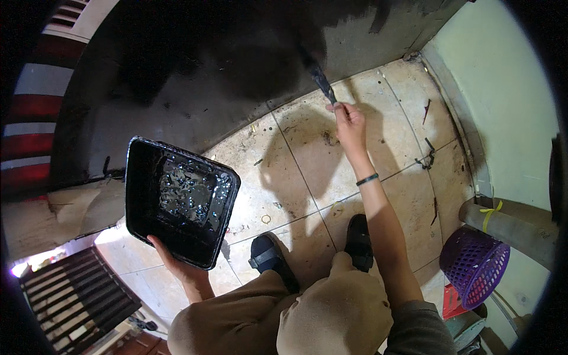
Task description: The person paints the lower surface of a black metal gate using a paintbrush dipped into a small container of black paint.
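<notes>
While left hand [180,269] holds tray [177,198], right hand [348,121] grips brush [319,77].

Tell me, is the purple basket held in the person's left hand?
No, the left hand holds a black paint tray, while the purple basket stands apart on the floor at the right.

Left hand [180,269] cupped palm-up, low and near; right hand [349,121] stretched forward, fingers [337,107] pinched shut.

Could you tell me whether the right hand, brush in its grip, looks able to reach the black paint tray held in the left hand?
Probably yes: the right hand holds the brush at the wall, and only bare tiled floor lies between it and the tray in the left hand.
</notes>
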Demonstrator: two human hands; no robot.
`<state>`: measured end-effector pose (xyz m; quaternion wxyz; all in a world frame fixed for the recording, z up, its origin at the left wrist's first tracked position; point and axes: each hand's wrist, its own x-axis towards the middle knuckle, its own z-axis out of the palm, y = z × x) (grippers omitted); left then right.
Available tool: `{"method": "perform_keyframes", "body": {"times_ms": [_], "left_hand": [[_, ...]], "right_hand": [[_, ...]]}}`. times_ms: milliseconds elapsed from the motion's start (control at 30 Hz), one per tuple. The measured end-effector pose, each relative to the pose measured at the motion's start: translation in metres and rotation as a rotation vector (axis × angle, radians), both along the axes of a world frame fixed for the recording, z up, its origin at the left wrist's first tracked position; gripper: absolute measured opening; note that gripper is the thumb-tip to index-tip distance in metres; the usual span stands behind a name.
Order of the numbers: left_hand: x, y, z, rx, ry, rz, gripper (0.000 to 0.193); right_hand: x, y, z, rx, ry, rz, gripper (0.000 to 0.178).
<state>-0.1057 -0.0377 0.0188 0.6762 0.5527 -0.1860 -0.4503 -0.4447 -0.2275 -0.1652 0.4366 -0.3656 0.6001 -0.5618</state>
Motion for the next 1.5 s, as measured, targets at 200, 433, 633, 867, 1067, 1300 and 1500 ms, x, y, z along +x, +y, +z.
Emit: {"method": "perform_keyframes", "body": {"times_ms": [200,433,633,867,1067,1300,1500], "left_hand": [[0.000,0.002,0.004,0.012,0.035,0.048,0.075],[0.007,0.007,0.001,0.020,0.022,0.068,0.077],[0.003,0.004,0.003,-0.004,0.114,0.043,0.076],[0.023,0.021,-0.018,0.095,0.176,-0.006,0.078],[0.042,0.051,-0.029,0.231,0.188,0.025,0.080],[0.072,0.091,-0.045,0.205,0.159,0.097,0.075],[0.092,0.112,-0.060,0.246,0.135,0.158,0.073]], "right_hand": [[0.003,-0.001,-0.033,0.233,0.160,-0.053,0.028],[0.035,-0.001,0.117,-0.111,-0.085,0.067,0.025],[0.020,0.005,0.001,0.030,0.236,-0.003,0.026],[0.043,-0.004,0.093,0.148,-0.061,0.070,0.030],[0.066,0.009,0.176,-0.245,-0.105,0.098,0.027],[0.070,0.008,0.041,0.174,0.137,0.094,0.032],[0.082,0.013,0.057,0.300,-0.040,0.121,0.032]]}}
